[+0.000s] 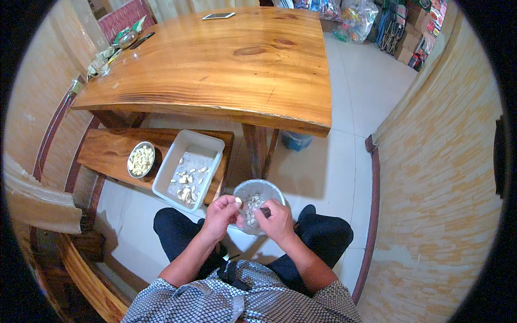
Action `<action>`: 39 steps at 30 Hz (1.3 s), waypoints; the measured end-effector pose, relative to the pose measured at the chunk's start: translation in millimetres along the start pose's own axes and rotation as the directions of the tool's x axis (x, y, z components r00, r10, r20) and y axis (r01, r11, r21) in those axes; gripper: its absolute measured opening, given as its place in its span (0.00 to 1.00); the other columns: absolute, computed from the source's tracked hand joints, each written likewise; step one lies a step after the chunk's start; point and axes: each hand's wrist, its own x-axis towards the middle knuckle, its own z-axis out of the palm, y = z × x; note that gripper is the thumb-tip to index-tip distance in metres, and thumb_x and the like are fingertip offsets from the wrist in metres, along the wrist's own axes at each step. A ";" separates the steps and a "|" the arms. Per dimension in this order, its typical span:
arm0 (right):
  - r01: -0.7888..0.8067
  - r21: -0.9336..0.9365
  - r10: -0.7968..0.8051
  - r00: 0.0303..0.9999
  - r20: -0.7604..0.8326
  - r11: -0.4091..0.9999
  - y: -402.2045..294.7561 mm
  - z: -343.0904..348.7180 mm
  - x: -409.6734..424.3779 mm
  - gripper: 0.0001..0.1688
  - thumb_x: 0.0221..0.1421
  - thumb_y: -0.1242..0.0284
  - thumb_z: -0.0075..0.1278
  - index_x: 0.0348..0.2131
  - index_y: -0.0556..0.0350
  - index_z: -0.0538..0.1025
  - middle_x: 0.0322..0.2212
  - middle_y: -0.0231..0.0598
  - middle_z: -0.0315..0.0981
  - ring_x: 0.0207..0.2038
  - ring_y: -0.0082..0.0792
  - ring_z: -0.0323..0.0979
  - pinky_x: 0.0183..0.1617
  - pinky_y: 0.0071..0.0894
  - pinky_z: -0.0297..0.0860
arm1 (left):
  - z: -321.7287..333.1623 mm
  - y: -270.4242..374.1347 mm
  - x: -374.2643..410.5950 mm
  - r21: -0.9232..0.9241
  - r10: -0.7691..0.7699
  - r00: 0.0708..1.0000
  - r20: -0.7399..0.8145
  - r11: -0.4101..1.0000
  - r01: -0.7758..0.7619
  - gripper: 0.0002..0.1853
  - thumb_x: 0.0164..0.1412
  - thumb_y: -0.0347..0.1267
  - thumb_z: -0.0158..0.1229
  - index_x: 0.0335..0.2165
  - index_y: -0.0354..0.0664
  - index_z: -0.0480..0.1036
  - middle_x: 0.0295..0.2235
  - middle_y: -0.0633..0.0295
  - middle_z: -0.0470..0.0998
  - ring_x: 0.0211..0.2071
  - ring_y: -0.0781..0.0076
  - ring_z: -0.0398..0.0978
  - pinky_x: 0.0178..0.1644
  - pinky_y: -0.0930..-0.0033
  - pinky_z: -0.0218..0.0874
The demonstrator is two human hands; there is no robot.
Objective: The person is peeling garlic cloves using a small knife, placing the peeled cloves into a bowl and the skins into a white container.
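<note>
Between the fingertips of my left hand is a pale garlic clove. My right hand is closed around a small tool with a dark brown handle; its working end is too blurred to make out, but it looks like a knife. Both hands are over a round, light-coloured bin, which has papery garlic skins inside. To the left, a white plastic tub holds loose garlic cloves and part of a garlic bulb. A metal bowl beside it is filled with peeled cloves.
The tub and bowl stand on a wooden bench. Ahead is a thick wooden table bearing a phone. A blue-lined bin stands beneath its right side. A patterned wall rises on the right.
</note>
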 end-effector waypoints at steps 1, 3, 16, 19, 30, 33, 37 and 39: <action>0.027 0.050 -0.025 0.999 -0.026 0.998 -0.2 2.6 0.2 0.12 0.44 0.68 0.56 0.26 0.58 0.73 0.24 0.45 0.72 0.26 0.46 0.72 0.30 0.40 0.68 | -4.5 -3.4 0.7 0.035 -0.035 0.999 0.030 0.999 0.033 0.06 0.59 0.29 0.50 0.33 0.38 0.68 0.29 0.58 0.74 0.19 0.73 0.72 0.22 0.73 0.67; 0.077 0.144 -0.065 0.994 -0.083 0.987 -1.8 8.1 -0.2 0.11 0.45 0.68 0.55 0.26 0.57 0.73 0.25 0.46 0.72 0.26 0.46 0.72 0.30 0.39 0.68 | -2.1 -15.6 2.4 0.077 -0.046 0.997 0.060 0.996 0.042 0.07 0.59 0.30 0.50 0.32 0.37 0.68 0.26 0.60 0.74 0.16 0.71 0.71 0.19 0.71 0.66; -0.308 0.259 0.312 0.950 0.026 0.916 26.0 20.5 -3.9 0.15 0.47 0.66 0.55 0.32 0.58 0.76 0.26 0.46 0.76 0.30 0.36 0.75 0.36 0.31 0.69 | -9.0 -34.4 7.2 0.099 -0.208 0.978 0.019 0.974 0.206 0.07 0.59 0.30 0.49 0.33 0.37 0.68 0.30 0.57 0.75 0.18 0.72 0.73 0.22 0.68 0.70; -0.351 0.195 0.355 0.935 0.013 0.916 41.0 24.2 -3.9 0.15 0.46 0.67 0.56 0.32 0.60 0.75 0.25 0.42 0.76 0.28 0.33 0.74 0.34 0.31 0.69 | -11.5 -28.3 4.6 0.137 -0.190 0.982 0.021 0.973 0.186 0.07 0.59 0.31 0.49 0.33 0.37 0.68 0.30 0.58 0.75 0.19 0.73 0.73 0.23 0.69 0.70; -0.526 0.409 0.543 0.835 0.085 0.745 66.1 30.8 0.3 0.11 0.51 0.70 0.51 0.33 0.60 0.72 0.19 0.32 0.70 0.17 0.21 0.67 0.22 0.24 0.65 | -39.0 35.3 -51.0 0.136 0.015 0.999 0.049 0.990 -0.022 0.10 0.61 0.34 0.47 0.32 0.36 0.69 0.25 0.62 0.75 0.20 0.78 0.72 0.26 0.76 0.65; -0.544 0.328 0.561 0.826 0.052 0.772 70.4 29.0 -2.5 0.13 0.53 0.71 0.49 0.36 0.63 0.71 0.23 0.34 0.71 0.19 0.21 0.66 0.22 0.24 0.65 | -54.5 57.7 -61.4 0.153 0.107 0.992 -0.073 0.984 -0.095 0.08 0.60 0.32 0.50 0.34 0.38 0.68 0.27 0.63 0.74 0.21 0.79 0.71 0.27 0.78 0.63; -0.561 0.456 0.573 0.809 0.128 0.691 59.7 28.2 -3.4 0.12 0.55 0.71 0.48 0.36 0.63 0.70 0.19 0.30 0.66 0.18 0.21 0.64 0.21 0.23 0.64 | -103.2 78.2 -67.9 0.192 0.252 0.938 -0.239 0.959 -0.209 0.05 0.57 0.27 0.53 0.33 0.37 0.69 0.27 0.62 0.74 0.20 0.79 0.71 0.25 0.77 0.65; -0.563 0.465 0.566 0.811 0.150 0.683 55.7 29.2 -3.1 0.12 0.55 0.71 0.48 0.35 0.64 0.70 0.19 0.30 0.66 0.18 0.21 0.64 0.21 0.23 0.63 | -131.8 89.8 -69.7 0.283 0.350 0.860 -0.372 0.925 -0.255 0.05 0.56 0.26 0.53 0.33 0.37 0.69 0.25 0.62 0.74 0.19 0.79 0.70 0.22 0.77 0.65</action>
